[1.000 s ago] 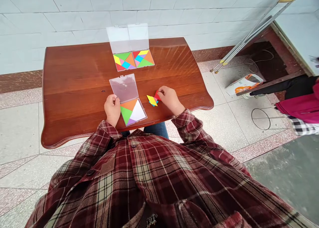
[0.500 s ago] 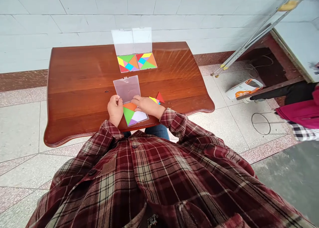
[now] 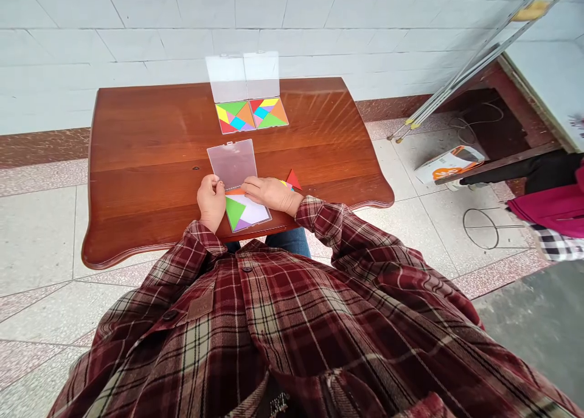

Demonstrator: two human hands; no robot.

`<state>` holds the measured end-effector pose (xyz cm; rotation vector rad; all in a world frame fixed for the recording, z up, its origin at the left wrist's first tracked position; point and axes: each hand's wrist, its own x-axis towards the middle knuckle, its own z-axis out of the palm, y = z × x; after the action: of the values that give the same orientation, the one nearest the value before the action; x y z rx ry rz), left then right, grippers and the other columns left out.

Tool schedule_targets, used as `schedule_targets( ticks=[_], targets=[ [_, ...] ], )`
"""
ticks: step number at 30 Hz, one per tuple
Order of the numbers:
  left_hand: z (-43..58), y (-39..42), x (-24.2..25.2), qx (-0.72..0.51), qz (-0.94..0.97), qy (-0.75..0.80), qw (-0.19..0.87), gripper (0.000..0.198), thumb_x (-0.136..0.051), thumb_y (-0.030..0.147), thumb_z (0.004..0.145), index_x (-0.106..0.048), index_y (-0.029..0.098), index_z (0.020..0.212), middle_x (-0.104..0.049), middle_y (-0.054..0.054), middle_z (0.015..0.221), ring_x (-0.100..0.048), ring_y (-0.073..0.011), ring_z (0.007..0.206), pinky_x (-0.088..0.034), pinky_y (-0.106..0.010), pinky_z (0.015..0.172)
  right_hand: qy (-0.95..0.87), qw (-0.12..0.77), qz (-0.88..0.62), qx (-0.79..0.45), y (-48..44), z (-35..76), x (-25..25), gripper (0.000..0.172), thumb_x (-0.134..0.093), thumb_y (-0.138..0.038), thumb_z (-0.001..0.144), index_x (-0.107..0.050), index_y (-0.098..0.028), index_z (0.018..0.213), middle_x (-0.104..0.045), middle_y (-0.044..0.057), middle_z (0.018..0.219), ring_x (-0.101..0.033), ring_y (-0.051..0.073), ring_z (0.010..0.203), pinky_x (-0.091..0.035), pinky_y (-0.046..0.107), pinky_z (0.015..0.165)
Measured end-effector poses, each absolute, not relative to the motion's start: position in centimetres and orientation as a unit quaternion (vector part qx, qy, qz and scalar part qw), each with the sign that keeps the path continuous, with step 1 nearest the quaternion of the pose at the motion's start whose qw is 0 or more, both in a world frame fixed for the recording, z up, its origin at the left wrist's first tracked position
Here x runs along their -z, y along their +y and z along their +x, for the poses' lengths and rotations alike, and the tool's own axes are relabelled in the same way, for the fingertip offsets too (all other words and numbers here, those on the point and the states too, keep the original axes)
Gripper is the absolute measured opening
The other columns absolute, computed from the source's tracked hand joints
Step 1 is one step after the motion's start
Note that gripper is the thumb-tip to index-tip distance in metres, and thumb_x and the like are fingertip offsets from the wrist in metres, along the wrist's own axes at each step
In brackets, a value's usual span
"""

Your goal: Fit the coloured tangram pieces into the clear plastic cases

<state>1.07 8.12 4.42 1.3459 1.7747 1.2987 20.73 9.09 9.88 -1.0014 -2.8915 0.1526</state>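
Observation:
My left hand (image 3: 211, 202) pinches the lower edge of a clear plastic lid (image 3: 232, 163), which lies open on a tangram case. The case's tray (image 3: 250, 211) holds a green triangle (image 3: 234, 213) and a small purple triangle (image 3: 242, 225) on a white base. My right hand (image 3: 270, 195) lies across the tray, hiding its upper part. Just past those fingers' wrist sits a red triangle (image 3: 294, 179) on the wood. A sliver of a yellow piece (image 3: 283, 183) shows beside it, mostly covered by the hand.
A second tangram case (image 3: 252, 115), full of coloured pieces, lies on the brown wooden table (image 3: 150, 132) near its far edge, lid upright. Beyond the table's right side, a metal frame (image 3: 469, 65) leans by the wall and a cardboard box (image 3: 449, 164) lies on the tiles.
My right hand has moved left from the loose pieces onto the tray, leaving the red triangle on the table. It now covers the orange piece almost entirely. My left hand stays on the lid.

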Motion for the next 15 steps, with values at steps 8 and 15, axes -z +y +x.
schedule_targets(
  ticks=[8,15],
  targets=[
    [1.0,8.1,-4.1,-0.48,0.514,0.656,0.274,0.006,-0.057,0.021,0.08,-0.055,0.021,0.086,-0.061,0.003,0.075,-0.058,-0.0132,0.071,-0.047,-0.028,0.075,-0.908,0.075,-0.396,-0.117,8.8,20.4,-10.4,0.029,-0.038,-0.023,0.102,-0.063,-0.015,0.115,-0.065,0.01,0.11,-0.061,0.019,0.096,-0.045,0.029,0.078],
    [0.9,8.1,-4.3,-0.483,0.507,0.658,0.278,0.007,-0.058,0.021,0.079,-0.057,0.021,0.086,-0.062,0.002,0.075,-0.058,-0.0134,0.071,-0.046,-0.028,0.074,-0.679,0.383,-0.577,-0.244,9.7,27.1,-9.0,0.021,-0.051,-0.025,0.089,-0.059,-0.02,0.107,-0.066,0.002,0.092,-0.061,0.017,0.086,-0.049,0.031,0.082]
  ],
)
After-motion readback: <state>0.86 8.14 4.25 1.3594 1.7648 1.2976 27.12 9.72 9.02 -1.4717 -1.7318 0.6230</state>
